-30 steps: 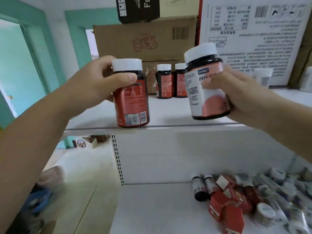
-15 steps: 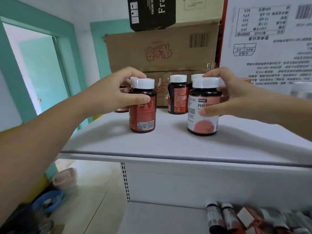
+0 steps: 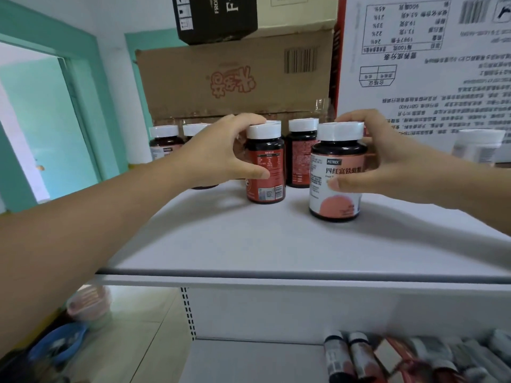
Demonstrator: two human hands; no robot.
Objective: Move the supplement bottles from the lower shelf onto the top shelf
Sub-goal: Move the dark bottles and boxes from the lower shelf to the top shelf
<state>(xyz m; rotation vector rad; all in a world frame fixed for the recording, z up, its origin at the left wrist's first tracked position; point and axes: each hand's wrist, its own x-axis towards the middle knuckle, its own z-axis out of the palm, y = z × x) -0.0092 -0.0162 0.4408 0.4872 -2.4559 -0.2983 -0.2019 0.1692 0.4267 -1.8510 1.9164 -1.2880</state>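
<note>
Room: white wall, with a green door frame (image 3: 83, 78) far off to the outer side of the left hand (image 3: 221, 153).
Top shelf: the top shelf (image 3: 249, 244) is white and flat and lies under both hands.
Left hand: it wraps round a red bottle (image 3: 266, 172); the thumb presses on the front of the label and the fingers curl over the white cap.
Red bottle: it stands upright on the top shelf, inside the left hand's hold.
Right hand: the right hand (image 3: 387, 161) wraps round a white-label bottle (image 3: 336, 186); the thumb lies across the label and the fingers curl round the cap.
White-label bottle: it stands upright on the top shelf, a bit nearer to the person than the red bottle and apart from it.
Other bottles: one dark bottle (image 3: 300, 158) stands further back, between the two hands; two more bottles (image 3: 164, 142) stand behind the left hand, partly hidden by it.
Jar: a blurry white jar (image 3: 478, 145) stands past the right hand, on its outer side.
Boxes: a brown box (image 3: 235, 78) sits behind both hands, a black box (image 3: 215, 17) is above it, and a white box (image 3: 428, 64) with print rises behind the right hand.
Lower shelf: the lower shelf (image 3: 249, 360) is far below the hands; small bottles and packs (image 3: 359, 357) lie on it in a heap, below the right hand.
Floor: a blue bowl (image 3: 58, 341) sits low down under the left arm.
</note>
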